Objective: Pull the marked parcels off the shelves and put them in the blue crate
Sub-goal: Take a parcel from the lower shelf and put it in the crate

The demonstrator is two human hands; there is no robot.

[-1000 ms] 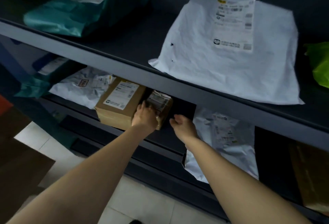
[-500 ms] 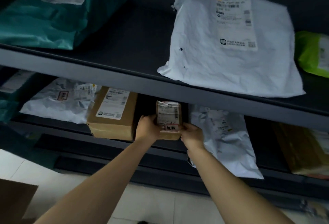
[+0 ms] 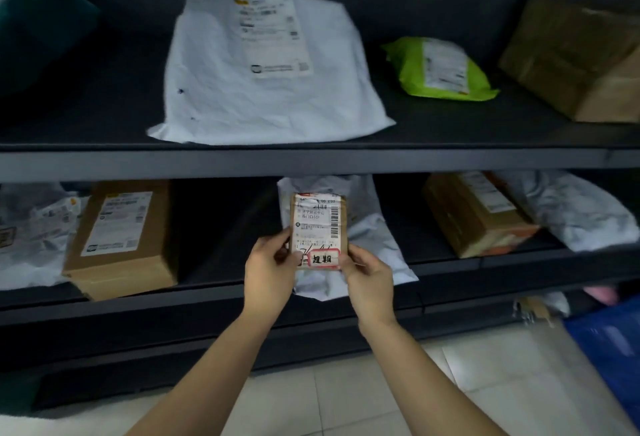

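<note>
Both hands hold one small brown parcel [image 3: 319, 229] upright in front of the lower shelf [image 3: 221, 291], near the centre of the view. The left hand [image 3: 268, 271] grips its left edge: the fingers [image 3: 277, 245] are curled close together behind it and the thumb presses on the front label. The right hand [image 3: 369, 278] pinches the bottom right corner between thumb and bent fingers. At the bottom of the parcel's label is a red-framed sticker [image 3: 323, 259] with handwritten characters, between the two thumbs.

The blue crate [image 3: 609, 349] stands on the floor at 4 o'clock from the hands, cut by the frame edge; it is blurred, so I cannot tell what is inside.

On the upper shelf [image 3: 311, 158] I count three clear parcels: a large white mailer bag [image 3: 263, 89] at 12 o'clock, a green bag [image 3: 440, 71] at 1 o'clock, and a big cardboard box [image 3: 581, 57] at 2 o'clock. A dark teal shape [image 3: 38, 33] at 10 o'clock is possibly a fourth.

On the lower shelf there are five: a white bag [image 3: 31, 227] and a labelled carton [image 3: 121, 238] at 9 o'clock, a white bag [image 3: 367, 245] directly behind the held parcel, then a brown carton [image 3: 474, 213] and a grey-white bag [image 3: 575, 213] at 3 o'clock
</note>
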